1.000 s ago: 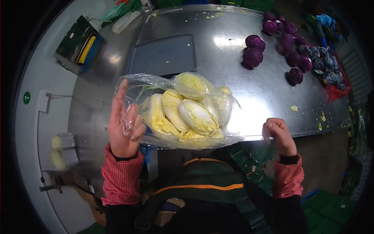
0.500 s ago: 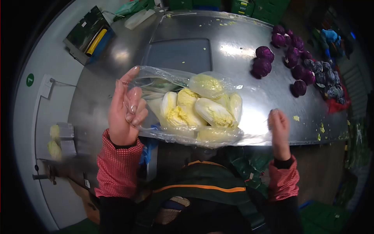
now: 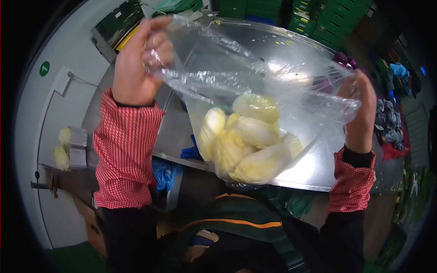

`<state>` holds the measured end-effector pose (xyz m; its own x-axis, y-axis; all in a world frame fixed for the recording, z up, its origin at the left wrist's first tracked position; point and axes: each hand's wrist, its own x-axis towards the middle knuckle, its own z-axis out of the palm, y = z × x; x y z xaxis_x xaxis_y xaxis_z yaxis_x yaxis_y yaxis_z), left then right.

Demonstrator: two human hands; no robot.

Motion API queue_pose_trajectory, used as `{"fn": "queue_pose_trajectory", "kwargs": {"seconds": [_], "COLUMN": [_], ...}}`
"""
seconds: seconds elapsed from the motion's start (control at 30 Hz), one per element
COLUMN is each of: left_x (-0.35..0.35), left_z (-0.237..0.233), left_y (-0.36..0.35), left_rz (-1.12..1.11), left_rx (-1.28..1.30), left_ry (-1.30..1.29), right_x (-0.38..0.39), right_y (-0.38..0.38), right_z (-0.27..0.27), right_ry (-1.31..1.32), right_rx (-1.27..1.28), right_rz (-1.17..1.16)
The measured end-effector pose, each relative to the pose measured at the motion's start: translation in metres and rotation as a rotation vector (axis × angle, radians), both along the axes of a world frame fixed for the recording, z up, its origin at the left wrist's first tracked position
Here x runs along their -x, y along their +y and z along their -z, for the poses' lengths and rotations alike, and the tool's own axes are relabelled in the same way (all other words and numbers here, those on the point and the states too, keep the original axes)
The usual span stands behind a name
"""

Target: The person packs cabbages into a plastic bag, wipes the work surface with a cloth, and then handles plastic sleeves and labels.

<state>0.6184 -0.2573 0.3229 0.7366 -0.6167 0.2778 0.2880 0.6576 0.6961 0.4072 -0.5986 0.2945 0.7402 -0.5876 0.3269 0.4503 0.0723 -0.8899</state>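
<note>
A clear plastic bag [image 3: 298, 107] hangs stretched between my two hands, in front of me at the table's near edge. Several pale yellow Chinese cabbages [image 3: 255, 131] lie bunched in its bottom, seen through the film. My left hand [image 3: 142, 63] is closed on one upper corner of the bag, raised at the upper left. On the other side my right hand [image 3: 362, 111] grips the opposite edge, its fingertips partly behind the film. Beside the bag, on the left, is a blue glove-like item [image 3: 192, 150].
The metal table [image 3: 170, 141] spreads beneath the bag. Purple cabbages [image 3: 342, 59] sit at its far right, near dark cabbages [image 3: 389, 123] with red netting. Green crates [image 3: 337, 22] are stacked behind. Blue plastic [image 3: 166, 174] hangs below the front edge.
Both hands have gone up and apart. My right hand, formerly away from the bag, now grips it. The bag is lifted and spread, and the cabbages have slid to its bottom.
</note>
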Motion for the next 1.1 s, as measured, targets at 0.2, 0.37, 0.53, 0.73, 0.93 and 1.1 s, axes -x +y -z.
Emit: {"fn": "queue_pose_trajectory", "kwargs": {"seconds": [0.2,0.37,0.53,0.73,0.93,1.1], "left_x": [-0.017,0.011,0.072,0.061,0.066,0.135], "left_z": [-0.063,-0.063,-0.029,0.002,-0.017,-0.004], "left_y": [-0.027,-0.092,-0.138,-0.154,-0.128,-0.183], "left_rz": [-0.019,-0.028,-0.132,-0.020,-0.037,-0.274], "left_rx": [0.119,0.037,-0.524,-0.654,-0.541,-0.638], "left_ry": [-0.197,-0.255,-0.609,-0.340,-0.342,-0.984], "right_x": [-0.041,-0.073,-0.069,-0.061,-0.056,-0.057], "right_y": [0.007,-0.040,-0.020,-0.018,-0.015,0.023], "right_z": [-0.063,-0.058,-0.065,-0.070,0.063,0.126], "right_ry": [-0.241,-0.338,-0.273,-0.129,0.296,0.471], "right_rx": [0.099,0.047,0.158,0.740,0.881,0.762], "right_rz": [0.084,-0.467,-0.171,-0.328,-0.405,-0.568]}}
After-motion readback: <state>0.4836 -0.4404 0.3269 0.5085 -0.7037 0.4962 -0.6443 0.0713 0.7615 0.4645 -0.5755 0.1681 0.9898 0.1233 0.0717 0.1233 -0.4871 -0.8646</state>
